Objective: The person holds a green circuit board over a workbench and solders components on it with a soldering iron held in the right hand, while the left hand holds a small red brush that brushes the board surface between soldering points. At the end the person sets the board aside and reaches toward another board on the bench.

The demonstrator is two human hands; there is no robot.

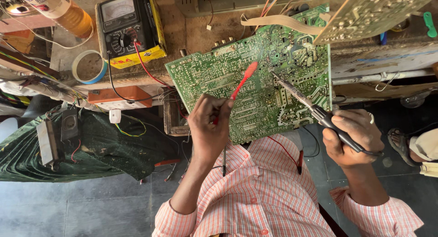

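A large green circuit board (219, 77) leans from the workbench toward my lap, solder side up. My left hand (209, 127) grips a red test probe (243, 80), whose tip rests on the board near its middle. My right hand (353, 137) holds a black-handled soldering iron (299, 95); its metal tip touches the board just right of the probe tip. A faint wisp of smoke rises above that spot. A black probe (224, 160) hangs below my left hand.
An analog multimeter (124, 23) in a yellow case sits at the back left, with red and black leads trailing down. Beside it lie a tape roll (78, 67), a bottle (64, 11) and a second board (374, 11). Another person's sandalled foot (404, 145) is at the right.
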